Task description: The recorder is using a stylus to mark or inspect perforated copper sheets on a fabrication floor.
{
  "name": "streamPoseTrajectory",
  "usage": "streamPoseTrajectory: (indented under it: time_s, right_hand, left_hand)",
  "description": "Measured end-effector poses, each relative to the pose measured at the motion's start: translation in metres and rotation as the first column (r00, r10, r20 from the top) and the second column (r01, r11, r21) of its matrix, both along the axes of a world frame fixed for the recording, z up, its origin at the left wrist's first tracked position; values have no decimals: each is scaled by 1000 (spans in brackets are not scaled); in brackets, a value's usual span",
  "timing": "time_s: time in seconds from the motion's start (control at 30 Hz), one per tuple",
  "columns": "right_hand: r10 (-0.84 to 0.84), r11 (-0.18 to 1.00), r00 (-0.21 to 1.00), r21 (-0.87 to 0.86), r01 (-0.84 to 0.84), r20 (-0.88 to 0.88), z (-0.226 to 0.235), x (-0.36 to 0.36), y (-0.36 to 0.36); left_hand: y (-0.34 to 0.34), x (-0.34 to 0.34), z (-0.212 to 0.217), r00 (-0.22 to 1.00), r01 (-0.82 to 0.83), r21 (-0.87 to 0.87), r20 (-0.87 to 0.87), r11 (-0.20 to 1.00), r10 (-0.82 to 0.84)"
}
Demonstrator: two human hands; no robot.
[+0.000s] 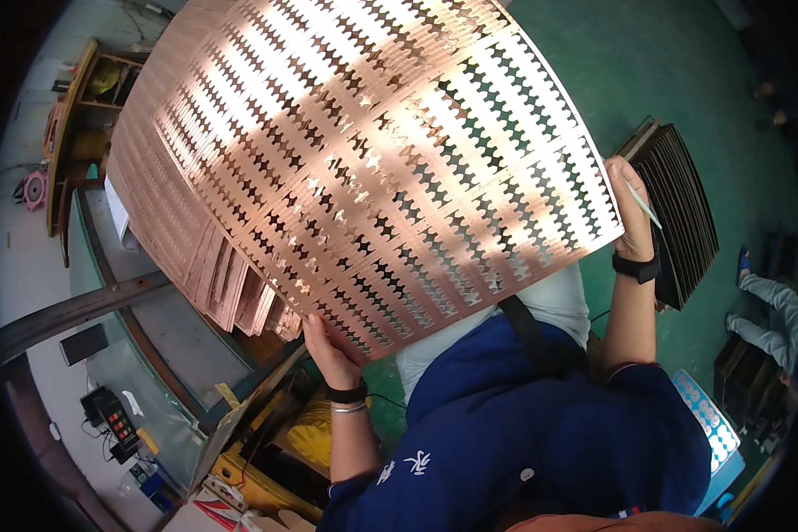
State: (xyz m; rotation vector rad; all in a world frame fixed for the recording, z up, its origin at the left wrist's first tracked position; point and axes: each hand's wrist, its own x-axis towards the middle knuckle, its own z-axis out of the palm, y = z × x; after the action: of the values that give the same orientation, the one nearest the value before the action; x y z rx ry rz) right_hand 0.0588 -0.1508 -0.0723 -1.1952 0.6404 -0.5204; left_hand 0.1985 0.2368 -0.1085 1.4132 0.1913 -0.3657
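Observation:
A large, shiny copper-coloured panel with rows of small star-like cut-outs is held tilted in front of me. My left hand grips its lower left corner. On the opposite side, my right hand is closed on the right edge, fingers partly hidden. A thin pale stick shows at the right hand; its kind cannot be made out. Left of and below the held panel lies a stack of similar copper-coloured panels, partly covered by it.
A black slotted rack stands beyond my right hand on the green floor. To the left are a metal beam, a glass-topped bench and a dark control box. Another person's legs show at far right. A blue-white panel lies by my right elbow.

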Motion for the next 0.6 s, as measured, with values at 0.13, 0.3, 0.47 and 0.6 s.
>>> streamPoseTrajectory:
  time_s: [0.13, 0.3, 0.47, 0.6]
  right_hand:
    - [1, 1000, 1000, 3, -1, 17, 1, 2, 2]
    - [47, 999, 999, -5, -47, -6, -1, -1, -2]
    - [87, 996, 996, -32, -88, -27, 3, 1, 1]
    - [112, 992, 994, -57, -112, -10, 4, -3, 0]
  left_hand:
    - [1, 1, -3, 1000, 4, -21, 2, 1000, -4]
    - [-1, 1, -2, 1000, -4, -21, -2, 1000, 4]
    - [-2, 2, -4, 1000, -3, -27, -10, 1000, 2]
    - [-5, 2, -6, 999, -24, -61, 28, 998, 26]
